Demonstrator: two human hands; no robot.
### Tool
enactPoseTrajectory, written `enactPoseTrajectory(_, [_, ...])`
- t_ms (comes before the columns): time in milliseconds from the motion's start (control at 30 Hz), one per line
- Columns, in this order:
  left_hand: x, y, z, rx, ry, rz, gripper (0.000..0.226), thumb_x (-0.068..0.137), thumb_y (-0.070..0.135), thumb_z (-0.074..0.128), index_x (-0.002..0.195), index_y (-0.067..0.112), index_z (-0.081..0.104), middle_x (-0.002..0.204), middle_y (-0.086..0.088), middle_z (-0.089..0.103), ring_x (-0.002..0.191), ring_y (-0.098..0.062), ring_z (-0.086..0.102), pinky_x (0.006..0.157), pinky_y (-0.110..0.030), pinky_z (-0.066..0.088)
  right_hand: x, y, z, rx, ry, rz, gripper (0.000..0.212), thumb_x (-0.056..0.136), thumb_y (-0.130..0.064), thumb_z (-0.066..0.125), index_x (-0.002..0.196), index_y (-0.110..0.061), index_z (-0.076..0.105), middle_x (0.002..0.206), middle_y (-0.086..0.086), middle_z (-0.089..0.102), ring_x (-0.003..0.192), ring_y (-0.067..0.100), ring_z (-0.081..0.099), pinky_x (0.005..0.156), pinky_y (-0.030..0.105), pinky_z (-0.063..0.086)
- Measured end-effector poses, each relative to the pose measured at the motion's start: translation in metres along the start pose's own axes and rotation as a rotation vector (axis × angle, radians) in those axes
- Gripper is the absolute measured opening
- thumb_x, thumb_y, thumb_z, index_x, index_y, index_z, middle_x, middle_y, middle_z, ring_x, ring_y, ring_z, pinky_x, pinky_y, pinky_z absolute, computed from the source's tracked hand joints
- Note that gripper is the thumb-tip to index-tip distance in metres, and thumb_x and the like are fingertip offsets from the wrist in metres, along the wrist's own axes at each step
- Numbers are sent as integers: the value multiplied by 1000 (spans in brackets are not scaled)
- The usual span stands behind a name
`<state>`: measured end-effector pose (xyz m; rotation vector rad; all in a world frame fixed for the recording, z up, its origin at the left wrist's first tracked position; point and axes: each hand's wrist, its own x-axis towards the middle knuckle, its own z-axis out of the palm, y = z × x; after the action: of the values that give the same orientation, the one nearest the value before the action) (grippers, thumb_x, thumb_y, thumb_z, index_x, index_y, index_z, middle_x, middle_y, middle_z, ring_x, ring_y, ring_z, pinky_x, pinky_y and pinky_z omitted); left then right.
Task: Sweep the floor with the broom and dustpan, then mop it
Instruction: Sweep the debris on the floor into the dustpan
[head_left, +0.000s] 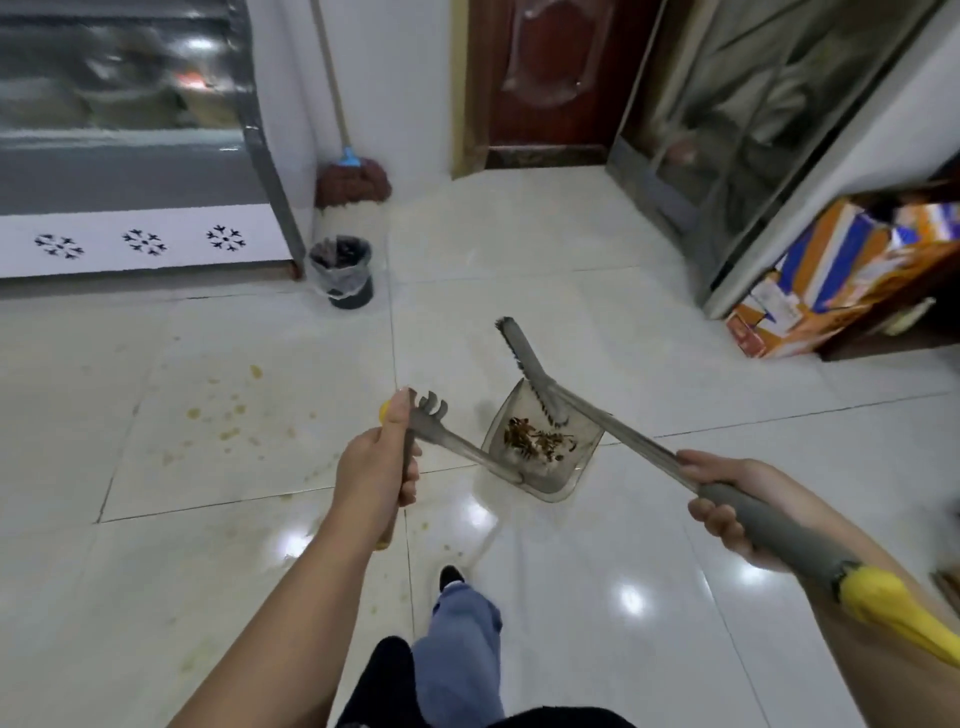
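at the far left a glass-fronted display cabinet (119, 130) stands on the tiled floor (545, 270), its white base panel showing snowflake cut-outs. yellowish stains (228, 415) spot the tiles in front of it. beside the cabinet's corner, a mop (353, 179) leans against the white wall, its reddish-brown head resting above a small bin (344, 271) lined with a clear bag. the left hand (376, 465) is clenched around the dustpan handle (441, 441), thumb up along its comb-toothed top. the translucent dustpan (550, 478) hangs tilted just above the floor, with brown debris (537, 439) lying inside it. the broom head (527, 371) rests with its lower end inside the pan's open mouth, bristles toward the debris. the broom's grey shaft (649, 457) runs down to the right, where the right hand (727, 506) is wrapped around its padded grip, near a yellow end cap (883, 603). behind, a dark red door (550, 73) is closed; at the far right printed cardboard boxes (826, 280) sit beside a glass-doored cabinet (753, 130)
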<state>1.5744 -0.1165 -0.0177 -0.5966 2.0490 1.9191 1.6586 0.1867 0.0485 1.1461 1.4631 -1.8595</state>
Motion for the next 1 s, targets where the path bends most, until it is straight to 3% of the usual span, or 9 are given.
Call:
enactPoseTrajectory(200, [86,54,67,35,-119,-23,82,48,89,46,62,9,57,40,3,49,34,-11,43,35,-19,38,34,-95,-16,62,89,40,15,93,-17,50,106,-23,54,44,9,49,26,12,45,29,16,43])
enactPoseTrajectory(400, [164,92,116,125,-116,-4,80,52,88,45,58,10,58,40,2,51,34,-11,45,37,-22,38,73,-157,-33,190,75,23,20,93,-15,50,111,-23,53,43,10,50,24,14,45,28,17,43])
enactPoseTrajectory(600, [253,122,152,106,21,-45,80,49,88,47,60,9,58,41,1,51,33,-12,44,35,-21,38,167,-254,-45,137,12,65,27,92,-14,50,118,-24,49,42,9,48,24,13,43,27,16,41])
enactPoseTrajectory(800, [315,167,186,136,214,-55,77,55,88,43,60,11,54,41,5,50,35,-10,46,41,-23,39,278,-379,-12,-124,-136,94,28,95,-14,45,119,-27,41,39,8,41,21,11,36,28,10,34])
enactPoseTrajectory(967, [361,201,190,125,409,-92,78,54,88,37,61,12,54,44,3,52,38,-13,48,49,-28,41,345,-470,49,-308,-254,150,2,96,-16,46,94,-18,47,37,6,45,22,10,38,28,10,35])
enactPoseTrajectory(1000, [372,206,187,98,452,-103,77,55,88,37,61,12,54,45,2,52,40,-14,48,49,-28,41,360,-485,64,-330,-277,187,7,95,-19,47,89,-16,47,36,6,46,22,9,39,28,10,36])
